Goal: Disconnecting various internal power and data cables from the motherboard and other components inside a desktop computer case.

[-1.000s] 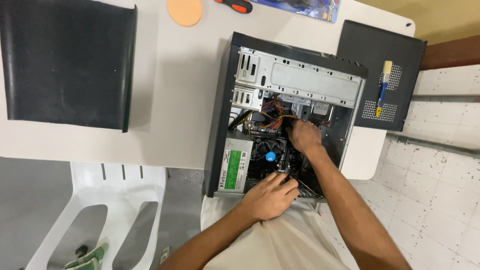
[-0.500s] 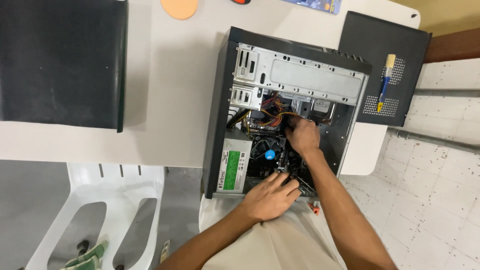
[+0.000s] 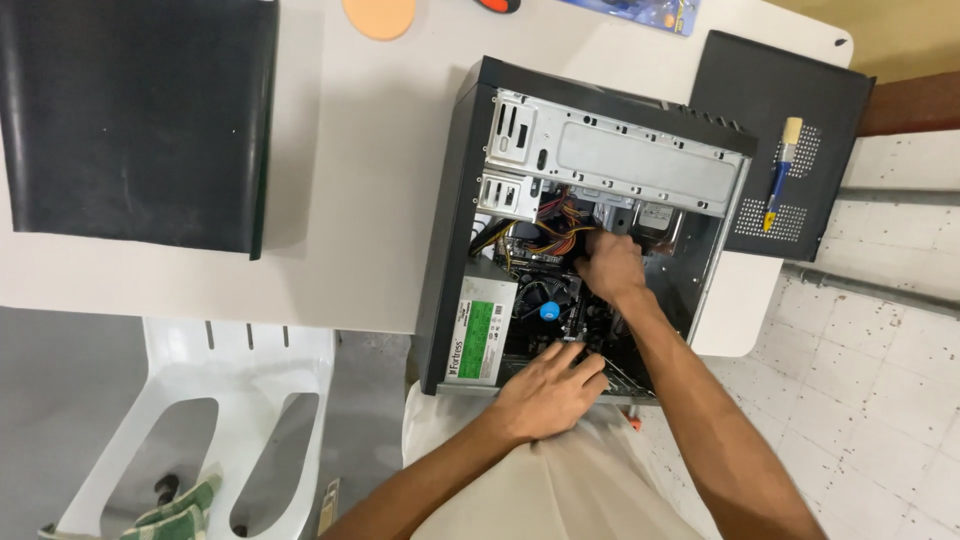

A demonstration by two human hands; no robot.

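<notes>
An open black desktop computer case lies on its side on a white table. Inside are a grey drive cage, a power supply with a green label, a round black cooler fan and a bundle of orange and yellow cables. My right hand reaches deep into the case, its fingers curled among the cables by the drive cage. My left hand rests on the near edge of the case, its fingertips on the board. What the fingers grip is hidden.
A black side panel lies at the table's right with a small brush on it. A large black mat covers the table's left. An orange disc sits at the far edge. A white plastic chair stands below the table.
My right hand has shifted slightly inside the case near the cables. The view has tilted a little. My left hand stays on the near edge.
</notes>
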